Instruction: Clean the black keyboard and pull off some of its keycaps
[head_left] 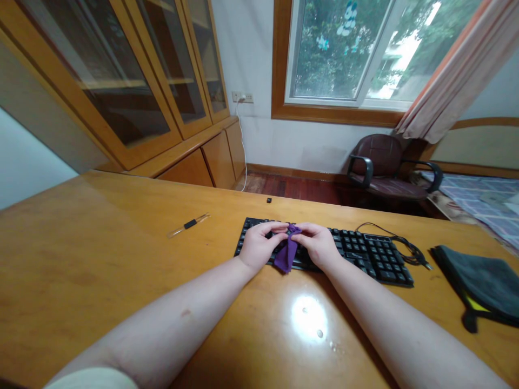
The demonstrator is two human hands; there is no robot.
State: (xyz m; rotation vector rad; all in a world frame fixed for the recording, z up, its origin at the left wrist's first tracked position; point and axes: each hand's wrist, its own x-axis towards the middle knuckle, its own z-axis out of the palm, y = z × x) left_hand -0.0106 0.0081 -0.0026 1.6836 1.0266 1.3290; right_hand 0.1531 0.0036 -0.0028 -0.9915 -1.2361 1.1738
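Note:
A piece of purple cloth (287,256) hangs between my two hands, over the middle of a black keyboard (357,251). My left hand (261,243) pinches the cloth from the left with thumb and fingers. From the right, my right hand (318,244) pinches its upper part, which looks bunched up. Whether something small is wrapped inside the cloth cannot be seen. The keys beneath both hands are hidden. Just behind the keyboard, a single black keycap (269,200) lies on the table.
A clear, thin tool with a black grip (190,223) lies on the wooden table (121,259) at left. The keyboard's coiled cable (413,251) sits at its right end, near a dark grey cloth or pouch (482,278). Beyond the table stands an office chair (379,167).

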